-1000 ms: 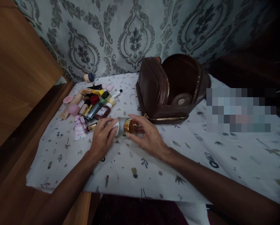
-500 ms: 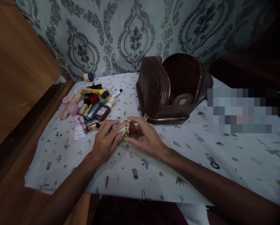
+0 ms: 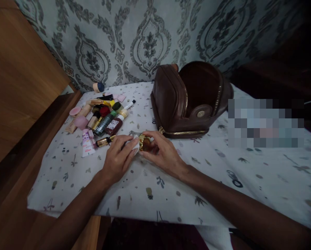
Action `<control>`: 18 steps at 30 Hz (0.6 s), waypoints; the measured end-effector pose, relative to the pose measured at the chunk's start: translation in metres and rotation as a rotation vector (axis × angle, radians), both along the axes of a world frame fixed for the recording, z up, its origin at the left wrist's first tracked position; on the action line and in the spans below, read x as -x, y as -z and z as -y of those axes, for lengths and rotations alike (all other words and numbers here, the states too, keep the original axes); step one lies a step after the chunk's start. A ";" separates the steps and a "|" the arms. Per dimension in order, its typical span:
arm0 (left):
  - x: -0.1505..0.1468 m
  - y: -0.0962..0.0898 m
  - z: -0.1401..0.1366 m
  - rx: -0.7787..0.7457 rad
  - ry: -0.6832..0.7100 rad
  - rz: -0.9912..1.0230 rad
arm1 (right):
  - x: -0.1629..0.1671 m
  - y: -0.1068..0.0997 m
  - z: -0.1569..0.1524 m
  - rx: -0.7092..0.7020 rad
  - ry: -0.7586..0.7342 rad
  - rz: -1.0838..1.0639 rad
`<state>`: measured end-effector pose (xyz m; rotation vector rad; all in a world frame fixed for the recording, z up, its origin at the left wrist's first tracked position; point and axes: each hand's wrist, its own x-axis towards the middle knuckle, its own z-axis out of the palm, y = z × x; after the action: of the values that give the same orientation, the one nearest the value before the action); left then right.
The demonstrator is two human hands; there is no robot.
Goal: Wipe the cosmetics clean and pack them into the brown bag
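My right hand point(image 3: 165, 151) is closed around a small shiny gold round container point(image 3: 144, 142), its thumb and fingers on either side. My left hand point(image 3: 120, 152) pinches a crumpled white wipe point(image 3: 136, 145) against the container's left side. Palm and fingers partly hide both things. Just left of my left hand lies a small dark bottle with gold bands point(image 3: 102, 142). Behind it a white and purple tube point(image 3: 88, 143) and a dark red bottle with a white cap point(image 3: 114, 125) lie in a group of cosmetics.
An unzipped brown leather bag point(image 3: 168, 100) stands behind my right hand. Several bottles and tubes, with a pink round jar point(image 3: 81, 122), lie at the left on the patterned white cloth point(image 3: 150, 205). A beige and navy jar point(image 3: 98, 86) rests by the curtain point(image 3: 150, 38). Wooden furniture point(image 3: 25, 76) borders the left.
The gold container has turned slightly in my right hand, and the white wipe has shifted against it. Both hands stay in nearly the same place. The view has moved a little.
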<state>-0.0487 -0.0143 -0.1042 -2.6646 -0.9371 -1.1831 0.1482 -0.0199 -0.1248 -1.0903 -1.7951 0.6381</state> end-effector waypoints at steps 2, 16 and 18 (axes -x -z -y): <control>-0.003 -0.001 0.002 -0.014 0.014 -0.011 | 0.000 0.001 0.000 0.000 -0.003 0.013; 0.006 0.002 -0.007 0.034 -0.087 0.020 | 0.001 0.002 0.000 -0.036 0.057 0.006; 0.002 0.000 -0.002 -0.001 -0.031 0.005 | 0.002 0.002 0.001 0.016 0.060 -0.039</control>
<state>-0.0507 -0.0125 -0.1038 -2.6379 -0.9739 -1.1837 0.1462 -0.0206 -0.1263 -1.1309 -1.7198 0.6339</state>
